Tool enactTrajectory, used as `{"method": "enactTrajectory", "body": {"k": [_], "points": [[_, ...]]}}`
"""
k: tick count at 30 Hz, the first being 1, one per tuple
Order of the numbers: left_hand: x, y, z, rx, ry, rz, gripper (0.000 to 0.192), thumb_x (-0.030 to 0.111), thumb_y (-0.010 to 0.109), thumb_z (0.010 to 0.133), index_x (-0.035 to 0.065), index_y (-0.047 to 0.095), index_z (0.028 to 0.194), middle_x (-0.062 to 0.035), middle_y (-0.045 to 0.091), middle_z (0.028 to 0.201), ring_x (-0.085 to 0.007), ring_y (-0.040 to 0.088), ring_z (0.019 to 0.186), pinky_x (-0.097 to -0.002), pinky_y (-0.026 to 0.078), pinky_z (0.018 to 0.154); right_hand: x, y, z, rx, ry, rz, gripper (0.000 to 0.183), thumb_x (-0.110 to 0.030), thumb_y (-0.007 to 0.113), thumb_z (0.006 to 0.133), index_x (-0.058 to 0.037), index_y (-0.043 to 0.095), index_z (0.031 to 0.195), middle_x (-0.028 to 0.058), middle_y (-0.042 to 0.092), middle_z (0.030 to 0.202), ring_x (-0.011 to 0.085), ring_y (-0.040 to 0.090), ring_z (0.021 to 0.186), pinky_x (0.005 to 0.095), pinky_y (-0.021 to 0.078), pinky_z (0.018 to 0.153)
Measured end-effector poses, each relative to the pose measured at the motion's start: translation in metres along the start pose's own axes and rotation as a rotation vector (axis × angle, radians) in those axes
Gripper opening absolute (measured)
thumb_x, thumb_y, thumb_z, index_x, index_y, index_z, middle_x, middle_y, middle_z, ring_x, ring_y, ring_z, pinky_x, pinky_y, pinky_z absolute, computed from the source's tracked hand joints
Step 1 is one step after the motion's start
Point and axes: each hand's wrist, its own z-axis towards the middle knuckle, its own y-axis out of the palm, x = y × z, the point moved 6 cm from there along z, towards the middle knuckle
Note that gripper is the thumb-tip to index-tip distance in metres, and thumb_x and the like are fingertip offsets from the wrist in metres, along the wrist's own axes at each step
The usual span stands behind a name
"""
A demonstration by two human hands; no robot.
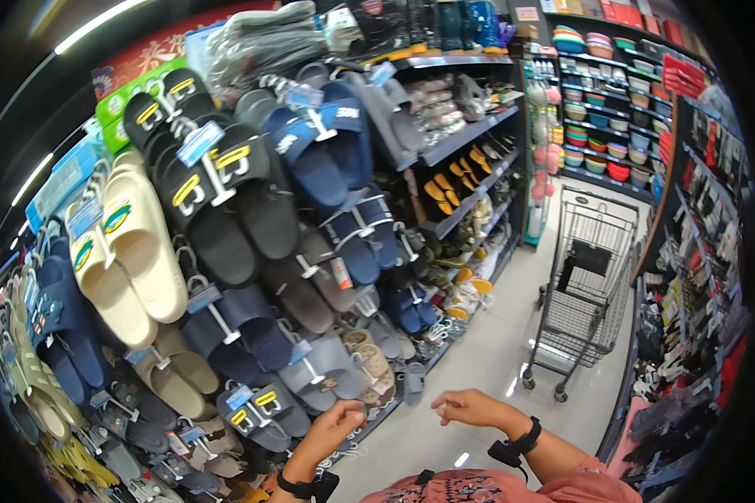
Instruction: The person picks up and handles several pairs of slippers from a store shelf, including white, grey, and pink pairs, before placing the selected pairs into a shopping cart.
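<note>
My left hand (338,429) is raised at the bottom middle with its fingers loosely bent, and I see nothing in it. It overlaps the lower slippers in the view; whether it touches any I cannot tell. Closest to it in the picture are grey slide slippers with yellow patches (263,409) and grey slides (322,377). My right hand (465,407) hangs over the aisle floor, empty, its fingers partly bent and apart. Higher on the rack hang black slides (220,232), cream slippers (129,251) and navy slides (324,151), paired on white plastic hangers.
A wire shopping cart (594,276) stands in the aisle on the pale tiled floor (472,352). Shelves with shoes (453,188) continue along the left side. Stacked plastic basins (610,126) fill the far shelving. Packaged goods hang on the right-hand rack (686,302).
</note>
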Motion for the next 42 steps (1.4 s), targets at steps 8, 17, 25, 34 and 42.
{"method": "enactTrajectory", "body": {"k": [8,17,25,34,42], "points": [[0.037,0.203,0.066,-0.525,-0.040,0.208,0.049,0.033,0.057,0.103,-0.0007,0.052,0.137,-0.0062,0.065,0.113,-0.0131,0.061,0.109,-0.0279,0.046,0.097,0.208,-0.051,-0.216,0.202,0.480,-0.124,0.041,-0.035,0.064,0.095,-0.0001,0.065,0.116,0.0134,0.073,0.095,0.0208,0.070,0.084,0.0324,0.0551,0.075],[0.047,0.314,0.130,-0.743,-0.044,0.315,0.053,0.040,0.057,0.102,0.0007,0.051,0.138,-0.0051,0.064,0.112,-0.0124,0.059,0.109,-0.0289,0.045,0.098,0.274,-0.009,-0.399,0.201,0.751,-0.004,0.032,-0.027,0.062,0.093,-0.0036,0.066,0.115,0.0204,0.069,0.115,0.0340,0.064,0.106,0.0415,0.0500,0.091],[0.047,0.363,0.220,-0.811,-0.053,0.198,0.046,0.031,0.056,0.104,-0.0029,0.051,0.135,-0.0058,0.064,0.110,-0.0125,0.061,0.104,-0.0284,0.048,0.094,0.262,-0.039,-0.417,0.545,0.802,0.506,0.028,-0.026,0.059,0.096,-0.0014,0.066,0.108,0.0132,0.068,0.099,0.0203,0.059,0.089,0.0360,0.0506,0.082],[0.067,0.419,0.345,-0.922,-0.133,0.125,0.048,0.033,0.057,0.103,-0.0021,0.052,0.135,-0.0058,0.064,0.109,-0.0135,0.062,0.104,-0.0289,0.049,0.093,0.229,-0.098,-0.381,0.881,0.602,0.603,0.034,-0.029,0.058,0.101,-0.0002,0.063,0.118,0.0069,0.068,0.107,0.0153,0.058,0.096,0.0308,0.0484,0.086],[0.089,0.481,0.436,-1.051,-0.009,0.278,0.046,0.033,0.057,0.103,-0.0010,0.053,0.133,-0.0061,0.065,0.108,-0.0140,0.063,0.100,-0.0302,0.051,0.090,0.219,-0.159,-0.358,0.955,0.713,0.413,0.033,-0.028,0.059,0.100,-0.0019,0.063,0.119,0.0084,0.067,0.108,0.0185,0.059,0.097,0.0324,0.0488,0.085]]}}
